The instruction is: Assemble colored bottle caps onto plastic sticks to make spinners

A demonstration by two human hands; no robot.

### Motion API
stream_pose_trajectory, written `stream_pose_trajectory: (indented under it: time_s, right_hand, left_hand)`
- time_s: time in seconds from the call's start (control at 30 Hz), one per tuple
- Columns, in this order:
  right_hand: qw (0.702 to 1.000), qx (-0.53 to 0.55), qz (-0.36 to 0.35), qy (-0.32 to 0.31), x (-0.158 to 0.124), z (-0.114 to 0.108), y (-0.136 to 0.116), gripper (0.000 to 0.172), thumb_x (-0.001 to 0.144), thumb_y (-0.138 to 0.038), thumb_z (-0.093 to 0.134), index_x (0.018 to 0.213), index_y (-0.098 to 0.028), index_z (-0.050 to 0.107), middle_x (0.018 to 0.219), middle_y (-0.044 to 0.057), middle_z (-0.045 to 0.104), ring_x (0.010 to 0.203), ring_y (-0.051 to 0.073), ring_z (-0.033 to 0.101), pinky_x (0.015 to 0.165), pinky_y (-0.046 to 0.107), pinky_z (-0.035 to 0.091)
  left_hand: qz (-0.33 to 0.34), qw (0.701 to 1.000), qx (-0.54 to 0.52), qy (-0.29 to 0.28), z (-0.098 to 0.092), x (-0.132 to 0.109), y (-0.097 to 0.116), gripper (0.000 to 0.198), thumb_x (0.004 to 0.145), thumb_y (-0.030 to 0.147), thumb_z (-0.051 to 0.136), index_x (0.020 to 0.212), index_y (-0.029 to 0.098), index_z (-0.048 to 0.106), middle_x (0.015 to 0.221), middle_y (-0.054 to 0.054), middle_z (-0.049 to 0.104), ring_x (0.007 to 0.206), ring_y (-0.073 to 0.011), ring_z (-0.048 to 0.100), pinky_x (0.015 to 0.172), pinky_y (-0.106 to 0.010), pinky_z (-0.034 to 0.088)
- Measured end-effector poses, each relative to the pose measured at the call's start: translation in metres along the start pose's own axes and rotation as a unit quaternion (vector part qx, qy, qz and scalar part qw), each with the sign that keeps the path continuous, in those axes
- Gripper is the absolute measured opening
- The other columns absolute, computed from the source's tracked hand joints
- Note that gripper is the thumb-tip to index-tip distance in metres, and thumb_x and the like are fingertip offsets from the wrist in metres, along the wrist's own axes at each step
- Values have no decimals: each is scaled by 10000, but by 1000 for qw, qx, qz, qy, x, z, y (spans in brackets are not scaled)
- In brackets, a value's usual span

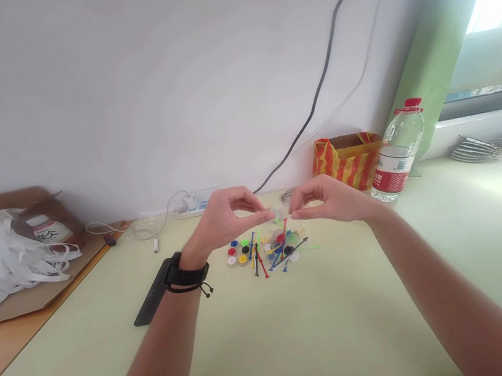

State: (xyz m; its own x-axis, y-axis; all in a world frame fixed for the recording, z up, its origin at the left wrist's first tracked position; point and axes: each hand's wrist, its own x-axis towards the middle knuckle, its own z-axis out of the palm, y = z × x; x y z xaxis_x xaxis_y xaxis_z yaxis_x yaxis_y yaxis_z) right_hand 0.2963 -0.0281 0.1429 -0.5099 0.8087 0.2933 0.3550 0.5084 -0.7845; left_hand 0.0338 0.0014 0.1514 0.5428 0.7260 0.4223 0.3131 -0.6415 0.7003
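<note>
Left wrist (pixel 191 257): wide black band (pixel 186 277), smooth, watch-like; markings too small to read. Right against it, elbow side: thin black cord bracelet (pixel 186 289), two short loose ends, small bead or knot on each, can't tell which. Left forearm (pixel 163 358), right forearm (pixel 440 285), right wrist (pixel 371 208): bare. Same for both hands, slim fingers (pixel 256 219).

Pale table (pixel 293 345): carries 1 bottle (pixel 392 168), 1 striped bag (pixel 341 165), 1 dark slab (pixel 152 295); coloured discs (pixel 245 250) and sticks (pixel 263 266) grouped mid-table.
</note>
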Motion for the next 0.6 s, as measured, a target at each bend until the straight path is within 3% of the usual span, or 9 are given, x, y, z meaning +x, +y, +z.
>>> stream_pose_trajectory:
  time_s: [0.07,0.13,0.2,0.27,0.33,0.43,0.6]
  right_hand:
    - [998,48,-11,45,2,3,3,322,785,-504,797,868,-208,703,887,54,749,890,227,701,853,389,559]
    - [991,98,-18,92,4,7,6,408,764,-488,829,1035,-228,669,876,39,736,866,216,696,815,383,565]
    - [982,137,-18,130,7,10,9,624,759,-477,842,1283,-270,573,867,19,730,856,210,692,794,379,564]
    - [977,154,-14,149,9,12,11,775,750,-482,850,1412,-290,495,862,10,728,860,207,689,809,383,559]
    - [976,157,-15,151,12,14,15,697,739,-498,852,1339,-265,586,866,16,725,869,204,686,844,385,552]
    - [977,150,-14,149,15,14,21,433,751,-540,828,1014,-214,719,893,40,723,867,198,678,851,374,548]
    - [976,137,-7,167,18,15,30,388,749,-560,823,836,-208,683,832,31,696,802,180,644,788,355,544]
  left_hand:
    - [-22,999,-43,11,1,1,-4,323,745,405,860,836,177,649,816,-47,715,801,-207,724,733,-303,601]
    - [-23,995,-87,36,3,2,-6,377,738,388,870,969,196,642,837,-25,695,755,-181,720,710,-292,604]
    - [-18,990,-125,58,4,3,-8,544,738,375,874,1191,236,607,916,-24,700,754,-165,723,758,-308,616]
    - [-26,986,-152,66,4,5,-10,740,735,374,878,1375,271,522,1010,-50,723,815,-182,742,829,-340,618]
    - [-43,983,-165,66,3,6,-15,806,730,383,883,1430,261,503,1065,-87,746,887,-215,754,879,-370,609]
    - [-68,980,-173,63,1,7,-25,707,721,410,891,1343,215,617,1045,-112,781,966,-257,751,935,-407,588]
    - [-93,975,-190,73,3,10,-42,521,725,456,883,1154,190,755,999,-118,806,972,-268,753,944,-417,572]
